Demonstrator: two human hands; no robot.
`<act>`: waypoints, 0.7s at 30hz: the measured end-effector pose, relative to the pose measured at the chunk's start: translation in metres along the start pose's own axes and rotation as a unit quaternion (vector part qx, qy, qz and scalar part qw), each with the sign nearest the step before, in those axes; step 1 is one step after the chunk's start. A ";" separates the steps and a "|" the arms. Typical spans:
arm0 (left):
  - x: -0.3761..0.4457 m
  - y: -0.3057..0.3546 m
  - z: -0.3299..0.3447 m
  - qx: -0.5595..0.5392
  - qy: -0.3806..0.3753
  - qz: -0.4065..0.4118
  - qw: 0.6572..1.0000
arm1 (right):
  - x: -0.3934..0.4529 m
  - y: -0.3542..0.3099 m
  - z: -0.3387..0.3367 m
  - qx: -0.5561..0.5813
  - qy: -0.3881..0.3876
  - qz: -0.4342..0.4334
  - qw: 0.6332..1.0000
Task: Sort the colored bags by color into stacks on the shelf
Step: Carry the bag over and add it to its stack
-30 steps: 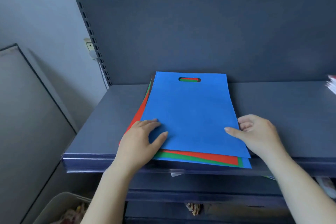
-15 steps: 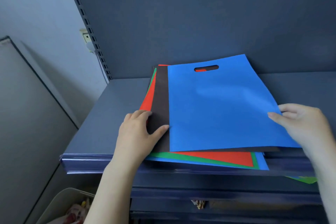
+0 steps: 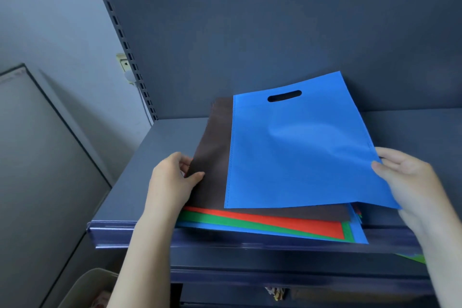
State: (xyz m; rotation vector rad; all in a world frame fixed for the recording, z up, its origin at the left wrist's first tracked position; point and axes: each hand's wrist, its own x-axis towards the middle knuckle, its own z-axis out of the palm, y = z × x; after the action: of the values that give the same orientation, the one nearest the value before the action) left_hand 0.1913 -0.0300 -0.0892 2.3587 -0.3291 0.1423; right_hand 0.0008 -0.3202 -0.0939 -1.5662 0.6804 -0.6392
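On shelf (image 3: 140, 162): left hand (image 3: 172, 180) pinches brown bag (image 3: 212, 157); right hand (image 3: 410, 177) grips blue bag (image 3: 300, 152).

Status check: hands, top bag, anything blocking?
Right hand pinches blue bag, raised off pile. Left hand grips dark brown bag. Red, green, blue bags beneath unsorted. Nothing blocking.

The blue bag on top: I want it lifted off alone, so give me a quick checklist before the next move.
1. Right hand pinches the blue bag at its right edge: ok.
2. Left hand grips the dark brown bag beneath: ok.
3. Blue bag apart from the brown one: ok, it sits shifted right and raised.
4. Red bag and green bag lying flat on the shelf: ok.
5. Free shelf space to the right for a blue stack: cannot tell.
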 end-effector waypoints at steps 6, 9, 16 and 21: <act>-0.024 0.003 -0.018 -0.022 0.038 -0.009 0.999 | -0.013 -0.007 -0.003 0.070 -0.059 0.009 0.996; -0.047 0.004 -0.033 -0.042 0.045 -0.059 0.996 | -0.023 -0.009 -0.009 0.093 -0.079 0.017 0.992; -0.133 -0.003 -0.062 -0.041 0.091 -0.140 0.985 | -0.060 -0.015 -0.020 0.116 -0.119 0.034 0.985; -0.207 -0.002 -0.079 -0.086 0.178 -0.154 0.968 | -0.100 -0.014 -0.027 0.153 -0.172 0.059 0.971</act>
State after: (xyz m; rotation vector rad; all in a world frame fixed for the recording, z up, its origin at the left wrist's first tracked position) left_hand -0.0081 0.0667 -0.0746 2.1298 0.1928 0.3657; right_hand -0.0851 -0.2632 -0.0789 -1.2946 0.3886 -0.3506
